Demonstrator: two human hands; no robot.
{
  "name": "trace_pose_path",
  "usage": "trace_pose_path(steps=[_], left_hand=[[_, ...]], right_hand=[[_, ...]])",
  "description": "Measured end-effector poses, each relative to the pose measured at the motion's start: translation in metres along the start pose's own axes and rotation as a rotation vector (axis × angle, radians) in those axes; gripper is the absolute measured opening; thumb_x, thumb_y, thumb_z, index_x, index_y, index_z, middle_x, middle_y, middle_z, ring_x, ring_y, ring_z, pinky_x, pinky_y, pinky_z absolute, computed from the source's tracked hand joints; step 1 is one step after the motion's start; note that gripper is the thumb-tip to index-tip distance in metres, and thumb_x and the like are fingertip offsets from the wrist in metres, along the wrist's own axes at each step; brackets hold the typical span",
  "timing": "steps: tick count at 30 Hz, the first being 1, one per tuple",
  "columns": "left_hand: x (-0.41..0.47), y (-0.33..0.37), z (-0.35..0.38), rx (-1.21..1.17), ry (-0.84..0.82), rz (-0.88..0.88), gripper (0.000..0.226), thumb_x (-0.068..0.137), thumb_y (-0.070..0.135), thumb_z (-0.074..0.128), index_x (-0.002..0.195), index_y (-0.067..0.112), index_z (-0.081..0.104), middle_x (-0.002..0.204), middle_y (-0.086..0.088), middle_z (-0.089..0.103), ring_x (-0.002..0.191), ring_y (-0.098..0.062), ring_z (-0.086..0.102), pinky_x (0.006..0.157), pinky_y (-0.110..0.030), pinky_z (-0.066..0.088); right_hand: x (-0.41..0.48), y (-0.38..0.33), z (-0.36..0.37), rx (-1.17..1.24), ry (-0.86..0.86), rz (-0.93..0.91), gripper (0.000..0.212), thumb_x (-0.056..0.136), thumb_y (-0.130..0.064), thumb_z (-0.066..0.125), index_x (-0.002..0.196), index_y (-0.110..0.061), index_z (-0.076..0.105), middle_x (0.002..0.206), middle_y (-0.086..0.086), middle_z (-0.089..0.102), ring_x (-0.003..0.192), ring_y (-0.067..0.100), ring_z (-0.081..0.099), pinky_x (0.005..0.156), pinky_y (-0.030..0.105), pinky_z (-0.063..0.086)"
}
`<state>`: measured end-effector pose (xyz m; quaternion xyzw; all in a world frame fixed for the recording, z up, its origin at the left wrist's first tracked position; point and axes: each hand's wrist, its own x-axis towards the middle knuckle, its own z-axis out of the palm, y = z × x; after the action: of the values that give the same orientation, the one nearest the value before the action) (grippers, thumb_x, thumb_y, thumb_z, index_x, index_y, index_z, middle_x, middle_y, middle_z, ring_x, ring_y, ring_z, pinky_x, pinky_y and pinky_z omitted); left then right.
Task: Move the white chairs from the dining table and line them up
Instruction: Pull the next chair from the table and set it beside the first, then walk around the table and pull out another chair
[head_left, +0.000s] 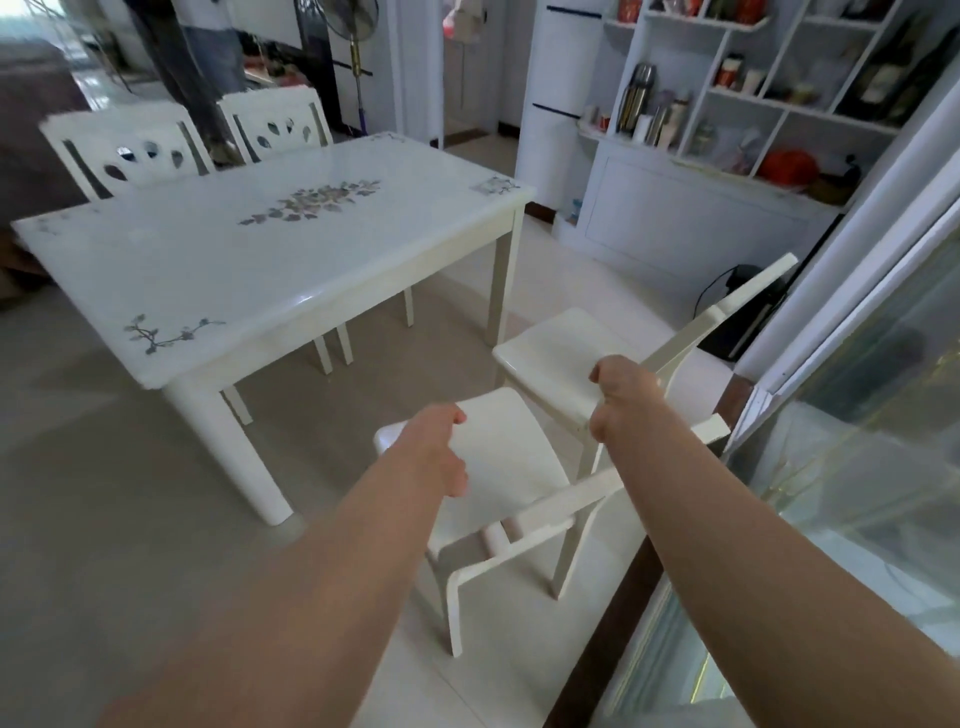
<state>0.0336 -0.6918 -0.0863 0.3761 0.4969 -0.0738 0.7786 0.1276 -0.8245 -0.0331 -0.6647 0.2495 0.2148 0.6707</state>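
Observation:
Two white chairs stand side by side to the right of the white dining table (270, 260), their backs toward the glass door. My left hand (441, 452) grips the left edge of the near chair's (506, 467) seat. On the far chair (556, 353), my right hand (621, 397) is closed at the rear corner where seat and backrest meet. Two more white chairs with leaf cut-outs, the left one (130, 150) and the right one (275, 122), are pushed in at the table's far side.
A glass sliding door (857, 441) runs along the right, close behind the two chairs. White shelving (727, 114) with bottles and cups fills the back right; a black box (748, 317) sits on the floor below. A person's legs (208, 62) and a standing fan (358, 36) are beyond the table.

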Motion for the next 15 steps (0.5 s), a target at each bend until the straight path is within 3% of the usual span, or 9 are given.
trace_pose_path(steps=[2,4,7,9,10,11,13,15], left_hand=[[-0.004,0.016,-0.012,-0.081,-0.03,0.011,0.018,0.077,0.02,0.052,0.083,0.011,0.038,0.074,-0.006,0.029,0.06,-0.017,0.018,0.055,-0.028,0.026],[-0.012,0.031,-0.025,-0.143,-0.061,0.066,0.019,0.085,0.017,0.046,0.072,0.014,0.033,0.07,-0.006,0.027,0.062,-0.017,0.013,0.055,-0.029,0.024],[-0.031,0.055,-0.056,-0.262,-0.068,0.163,0.012,0.093,0.014,0.046,0.094,0.002,0.047,0.093,-0.013,0.048,0.077,-0.023,0.044,0.083,-0.035,0.041],[-0.039,0.069,-0.086,-0.349,-0.021,0.209,0.02,0.094,0.012,0.048,0.11,0.0,0.046,0.098,-0.015,0.051,0.084,-0.023,0.048,0.089,-0.037,0.041],[-0.041,0.075,-0.098,-0.369,0.002,0.22,0.025,0.094,0.012,0.048,0.116,0.0,0.047,0.097,-0.015,0.053,0.084,-0.023,0.051,0.09,-0.038,0.042],[-0.042,0.081,-0.112,-0.394,0.023,0.232,0.031,0.094,0.012,0.048,0.122,-0.001,0.048,0.097,-0.015,0.055,0.083,-0.023,0.054,0.091,-0.038,0.043],[-0.044,0.092,-0.141,-0.443,0.054,0.265,0.038,0.093,0.011,0.048,0.129,-0.002,0.048,0.098,-0.014,0.057,0.084,-0.024,0.056,0.097,-0.039,0.042],[-0.045,0.105,-0.172,-0.488,0.083,0.288,0.04,0.093,0.01,0.047,0.131,-0.002,0.047,0.097,-0.014,0.057,0.09,-0.024,0.057,0.101,-0.039,0.041]], right_hand=[[0.001,-0.002,0.014,-0.018,-0.098,-0.012,0.029,0.094,-0.008,0.043,0.068,-0.012,0.031,0.072,0.002,0.029,0.059,0.013,0.028,0.054,0.026,0.029],[-0.001,-0.001,0.034,-0.054,-0.151,-0.011,0.025,0.092,-0.007,0.045,0.069,-0.011,0.035,0.073,0.004,0.033,0.059,0.014,0.03,0.055,0.026,0.031],[-0.008,0.006,0.075,-0.024,-0.197,0.009,0.006,0.085,-0.005,0.049,0.091,-0.004,0.05,0.098,0.015,0.049,0.075,0.022,0.047,0.07,0.03,0.042],[-0.016,0.013,0.11,-0.047,-0.28,0.021,0.033,0.083,-0.006,0.046,0.115,0.0,0.052,0.125,0.02,0.053,0.101,0.031,0.06,0.088,0.033,0.048],[-0.019,0.015,0.122,-0.046,-0.312,0.05,0.047,0.085,-0.006,0.043,0.131,0.001,0.048,0.144,0.02,0.045,0.126,0.035,0.053,0.104,0.037,0.043],[-0.023,0.018,0.138,-0.059,-0.346,0.06,0.055,0.087,-0.006,0.042,0.142,0.0,0.039,0.154,0.019,0.031,0.141,0.033,0.034,0.115,0.041,0.03],[-0.031,0.023,0.168,-0.084,-0.407,0.065,0.057,0.09,-0.006,0.039,0.146,-0.001,0.032,0.156,0.02,0.021,0.145,0.032,0.019,0.118,0.043,0.018],[-0.038,0.029,0.201,-0.111,-0.455,0.064,0.049,0.09,-0.006,0.04,0.138,0.003,0.04,0.152,0.023,0.033,0.144,0.034,0.027,0.116,0.041,0.024]])
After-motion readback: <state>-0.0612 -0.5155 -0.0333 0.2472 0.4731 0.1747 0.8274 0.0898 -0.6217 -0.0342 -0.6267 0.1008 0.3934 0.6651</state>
